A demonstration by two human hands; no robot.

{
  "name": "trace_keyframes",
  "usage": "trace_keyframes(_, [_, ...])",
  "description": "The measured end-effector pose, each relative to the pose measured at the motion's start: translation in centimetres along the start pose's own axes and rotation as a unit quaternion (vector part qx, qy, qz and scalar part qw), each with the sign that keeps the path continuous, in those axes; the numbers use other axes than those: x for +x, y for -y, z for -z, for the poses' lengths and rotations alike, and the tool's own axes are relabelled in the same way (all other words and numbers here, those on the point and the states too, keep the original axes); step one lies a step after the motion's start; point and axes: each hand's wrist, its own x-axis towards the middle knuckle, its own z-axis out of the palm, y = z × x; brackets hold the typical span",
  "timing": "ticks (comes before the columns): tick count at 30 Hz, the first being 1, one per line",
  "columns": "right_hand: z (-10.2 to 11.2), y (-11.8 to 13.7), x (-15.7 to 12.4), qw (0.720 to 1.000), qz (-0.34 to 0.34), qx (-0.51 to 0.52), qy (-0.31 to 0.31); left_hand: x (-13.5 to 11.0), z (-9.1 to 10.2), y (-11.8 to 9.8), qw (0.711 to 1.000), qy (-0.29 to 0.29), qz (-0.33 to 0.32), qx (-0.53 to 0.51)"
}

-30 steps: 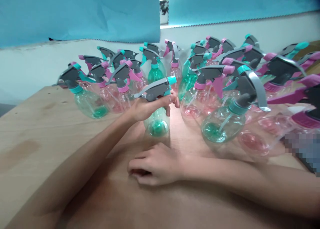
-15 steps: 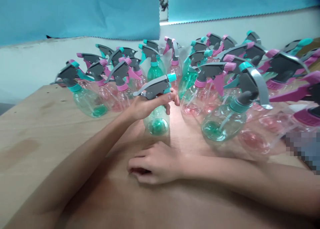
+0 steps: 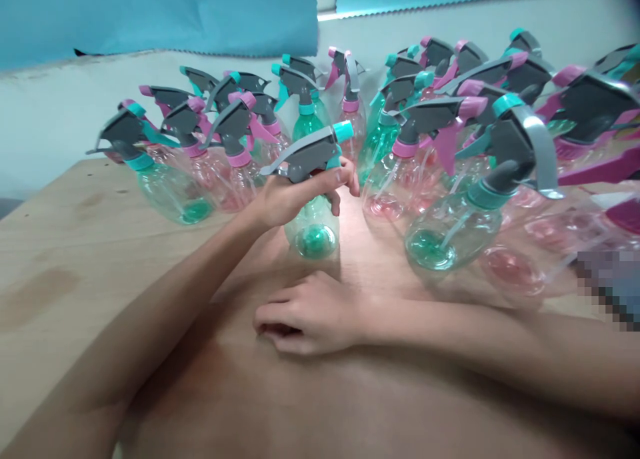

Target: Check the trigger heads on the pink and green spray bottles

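A clear green spray bottle stands upright on the table, its grey trigger head topped by a turquoise nozzle. My left hand is wrapped round its neck just under the head, with fingers by the turquoise trigger. Nearer to me, my right hand lies on the tabletop, fingers curled into a loose fist with nothing visible inside. To its upper right, another clear green spray bottle with a turquoise collar stands apart from both hands.
Several pink and green spray bottles crowd the back of the wooden table. A pink-based bottle is at the right, beside a pixelated dark object. Behind them rises a white wall with blue sheets above.
The view has tilted slightly down, so everything sits a little higher in the picture. Both hands keep their poses, the left still on the same spray bottle.
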Motion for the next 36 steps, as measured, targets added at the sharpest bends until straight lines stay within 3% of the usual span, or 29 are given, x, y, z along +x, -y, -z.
trace_keyframes(15, [0.07, -0.19, -0.09, 1.000, 0.019, -0.009, -0.005, 0.18, -0.16, 0.45, 1.000, -0.016, 0.006, -0.024])
trace_keyframes(21, [0.17, -0.32, -0.09, 1.000, 0.024, -0.003, -0.004, 0.50, 0.14, 0.95, 0.998, 0.020, -0.027, -0.060])
trace_keyframes(25, [0.22, -0.33, -0.02, 1.000, 0.026, -0.009, -0.002, 0.40, 0.00, 0.56, 0.999, -0.015, 0.012, -0.035])
trace_keyframes(30, [0.22, -0.22, -0.02, 1.000, 0.014, -0.007, 0.016, 0.42, -0.20, 0.36, 0.999, -0.012, -0.017, -0.032])
trace_keyframes(36, [0.23, -0.17, 0.03, 1.000, 0.011, -0.006, 0.020, 0.39, -0.21, 0.29, 1.000, -0.017, 0.001, -0.019])
